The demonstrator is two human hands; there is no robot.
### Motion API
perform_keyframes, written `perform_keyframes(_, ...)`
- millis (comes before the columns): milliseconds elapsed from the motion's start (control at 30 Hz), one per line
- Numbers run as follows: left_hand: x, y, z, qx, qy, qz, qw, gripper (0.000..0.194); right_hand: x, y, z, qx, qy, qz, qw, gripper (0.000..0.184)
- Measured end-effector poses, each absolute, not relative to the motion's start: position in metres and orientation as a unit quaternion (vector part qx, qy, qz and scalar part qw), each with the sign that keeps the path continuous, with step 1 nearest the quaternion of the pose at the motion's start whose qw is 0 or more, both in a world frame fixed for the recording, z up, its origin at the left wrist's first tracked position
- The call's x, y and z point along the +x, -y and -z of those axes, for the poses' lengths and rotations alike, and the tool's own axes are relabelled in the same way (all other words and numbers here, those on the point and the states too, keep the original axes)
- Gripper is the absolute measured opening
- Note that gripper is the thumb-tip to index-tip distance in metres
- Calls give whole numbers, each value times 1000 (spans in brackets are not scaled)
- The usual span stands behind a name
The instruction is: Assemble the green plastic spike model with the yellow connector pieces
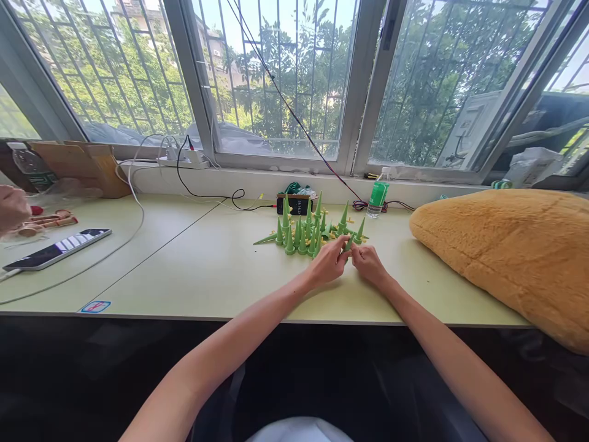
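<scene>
My left hand pinches a green plastic watering spike between thumb and fingers, its tip tilted up. Right beside it, my right hand is closed, its fingertips meeting at the lower part of that spike. Whatever they grip is too small and hidden to make out. Just beyond and left of my hands stands a cluster of similar green spikes, most of them upright on their wide ends. Small yellow parts show among them. One spike lies flat at the cluster's left side.
Behind the spikes, a phone leans against a small box. A green-labelled bottle stands near the windowsill, with cables around it. A large tan plush cushion covers the right side. At left are another phone and another person's hand.
</scene>
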State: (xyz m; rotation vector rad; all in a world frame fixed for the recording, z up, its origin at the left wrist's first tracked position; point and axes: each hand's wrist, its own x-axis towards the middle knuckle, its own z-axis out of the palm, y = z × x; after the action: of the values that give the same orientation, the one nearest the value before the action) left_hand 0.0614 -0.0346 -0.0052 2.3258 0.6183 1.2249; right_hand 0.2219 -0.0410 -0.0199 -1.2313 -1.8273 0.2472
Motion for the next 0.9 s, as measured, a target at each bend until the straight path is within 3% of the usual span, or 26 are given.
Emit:
perform_keyframes(500,71,30,-3,655,-310,-535,434,39,215,54,7,-447,704,-165,526,36)
perform_keyframes(900,68,26,-2,658,-314,-526,437,42,215,56,5,-438,703,-183,529,36)
